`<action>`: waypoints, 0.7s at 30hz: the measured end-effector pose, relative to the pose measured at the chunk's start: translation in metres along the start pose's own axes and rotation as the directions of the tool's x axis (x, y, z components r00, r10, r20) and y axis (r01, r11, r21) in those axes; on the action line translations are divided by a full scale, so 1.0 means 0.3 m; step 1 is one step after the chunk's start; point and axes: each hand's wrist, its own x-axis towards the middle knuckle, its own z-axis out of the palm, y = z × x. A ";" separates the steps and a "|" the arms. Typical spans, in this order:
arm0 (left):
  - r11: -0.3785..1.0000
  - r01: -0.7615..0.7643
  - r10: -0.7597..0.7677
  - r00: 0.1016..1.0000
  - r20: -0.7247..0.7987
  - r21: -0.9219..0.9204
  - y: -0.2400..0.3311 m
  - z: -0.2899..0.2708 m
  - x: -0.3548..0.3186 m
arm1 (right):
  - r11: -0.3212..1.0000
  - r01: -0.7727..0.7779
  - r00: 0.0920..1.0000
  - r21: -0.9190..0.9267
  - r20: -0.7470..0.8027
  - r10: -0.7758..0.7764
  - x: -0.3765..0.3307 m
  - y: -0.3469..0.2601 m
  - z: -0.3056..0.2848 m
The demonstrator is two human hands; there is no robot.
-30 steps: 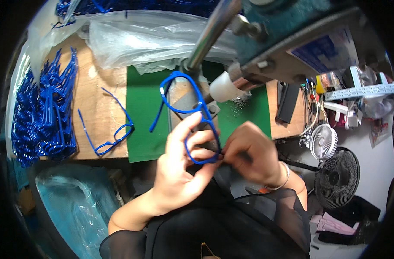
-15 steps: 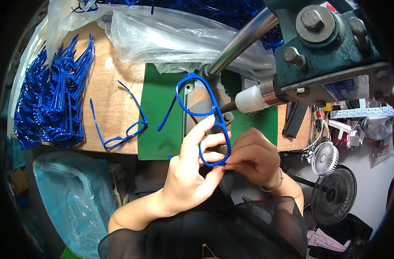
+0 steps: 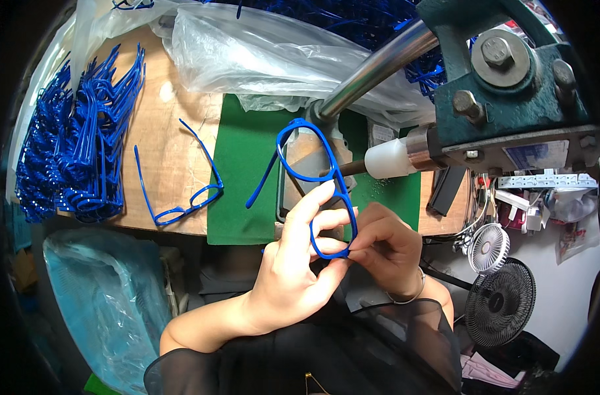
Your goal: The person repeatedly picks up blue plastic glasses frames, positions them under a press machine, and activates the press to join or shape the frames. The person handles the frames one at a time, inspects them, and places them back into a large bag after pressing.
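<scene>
My left hand (image 3: pixel 293 266) grips a blue eyeglass frame (image 3: pixel 338 178) by its lower rim, with some fingers passed through the lens opening. The frame stands nearly upright in the picture, and one temple arm sticks out to the left from its far end. At the near end, my right hand (image 3: pixel 387 247) pinches the frame's outer corner between thumb and forefinger. Whether a small part sits in that pinch is hidden. Left of my hands, another blue eyeglass frame (image 3: pixel 189 210) lies on the wooden table with its arms spread.
Blue frames form a dense pile (image 3: pixel 83 145) at the left. Behind my hands are a steel post (image 3: pixel 379 69), a green machine (image 3: pixel 517 85) and its white plastic tip (image 3: pixel 387 158), above a green mat (image 3: pixel 241 164). Clear plastic sheeting (image 3: pixel 247 56) lies behind; a bag-lined bin (image 3: pixel 109 303) stands near left.
The view has shifted slightly. My hands and the held frame sit a little lower and farther right in the picture, with the grip of both hands much the same.
</scene>
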 end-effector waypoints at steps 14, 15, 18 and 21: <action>0.998 -0.004 0.004 1.000 0.007 -0.060 0.009 0.001 0.010 | 0.994 0.097 0.994 -0.057 -0.043 -0.100 0.004 0.003 0.006; 0.998 -0.004 0.005 1.000 0.009 -0.064 0.006 0.002 0.013 | 0.996 0.077 0.996 -0.037 -0.052 -0.079 0.000 0.000 0.009; 0.997 0.004 -0.004 1.000 0.002 -0.074 0.007 0.010 0.014 | 0.999 0.030 0.994 -0.026 -0.105 -0.032 -0.012 -0.001 0.021; 0.998 0.004 -0.004 1.000 -0.004 -0.062 0.005 0.009 0.013 | 0.994 0.058 0.995 -0.090 -0.082 -0.065 -0.003 -0.003 0.020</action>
